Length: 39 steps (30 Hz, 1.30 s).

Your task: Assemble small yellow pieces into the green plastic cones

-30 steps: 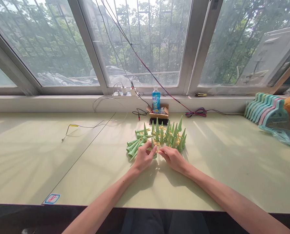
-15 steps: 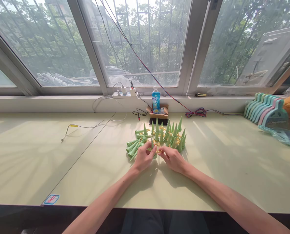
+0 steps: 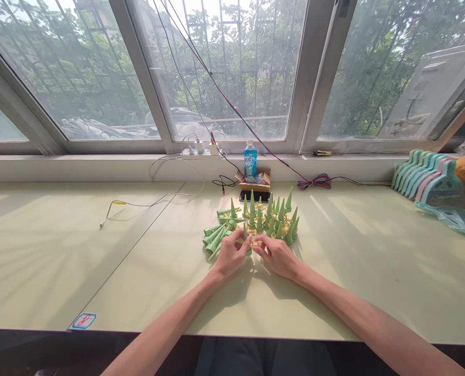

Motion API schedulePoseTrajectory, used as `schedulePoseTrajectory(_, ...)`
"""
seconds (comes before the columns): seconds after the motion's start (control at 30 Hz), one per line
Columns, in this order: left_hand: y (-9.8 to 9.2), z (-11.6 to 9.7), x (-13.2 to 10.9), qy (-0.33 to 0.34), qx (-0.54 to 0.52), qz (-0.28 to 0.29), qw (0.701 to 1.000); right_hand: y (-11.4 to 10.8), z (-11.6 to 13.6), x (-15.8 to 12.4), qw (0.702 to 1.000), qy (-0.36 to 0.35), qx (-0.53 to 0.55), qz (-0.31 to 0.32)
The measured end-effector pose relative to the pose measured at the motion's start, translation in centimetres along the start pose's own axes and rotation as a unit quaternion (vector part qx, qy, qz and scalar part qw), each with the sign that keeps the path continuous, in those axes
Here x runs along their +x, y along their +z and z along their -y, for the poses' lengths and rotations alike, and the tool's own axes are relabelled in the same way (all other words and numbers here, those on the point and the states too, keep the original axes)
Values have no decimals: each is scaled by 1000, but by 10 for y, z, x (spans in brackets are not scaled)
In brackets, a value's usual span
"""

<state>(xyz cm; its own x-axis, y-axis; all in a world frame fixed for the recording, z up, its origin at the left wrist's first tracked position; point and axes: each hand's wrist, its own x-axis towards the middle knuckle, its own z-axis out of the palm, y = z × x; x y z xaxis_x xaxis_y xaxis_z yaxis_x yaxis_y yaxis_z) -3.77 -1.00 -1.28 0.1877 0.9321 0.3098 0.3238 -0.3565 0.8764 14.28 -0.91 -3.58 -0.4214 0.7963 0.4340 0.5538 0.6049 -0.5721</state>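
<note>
My left hand is closed around a green cone, whose tip points up between the fingers and thumb. Just to its right, my right hand has its thumb and forefinger close together beside small yellow pieces; anything between the fingertips is too small to make out. Several green cones stand upright behind and right of the hands, with yellow pieces scattered among them. More green cones lie on their sides left of my left hand.
Behind the cones are a dark phone and a small carton by a blue bottle. Cables lie along the wall. Pastel plastic objects stand at the right. A wire crosses the table at left.
The view has shifted very slightly. My right fingertips have moved a little at the yellow pieces; my left hand keeps its hold on the cone.
</note>
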Motion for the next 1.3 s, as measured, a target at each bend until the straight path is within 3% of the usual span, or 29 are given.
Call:
schedulePoseTrajectory(0.13,0,0,1,-2,3,-16,1000,1,0,-1,1000,8,12,2)
schedulePoseTrajectory(0.47,-1,2,0,-4,0,14,1000,1,-5,1,1000,-19,2,20)
schedulePoseTrajectory(1.3,-1,0,0,8,-3,20,1000,1,-3,1,1000,-6,3,20)
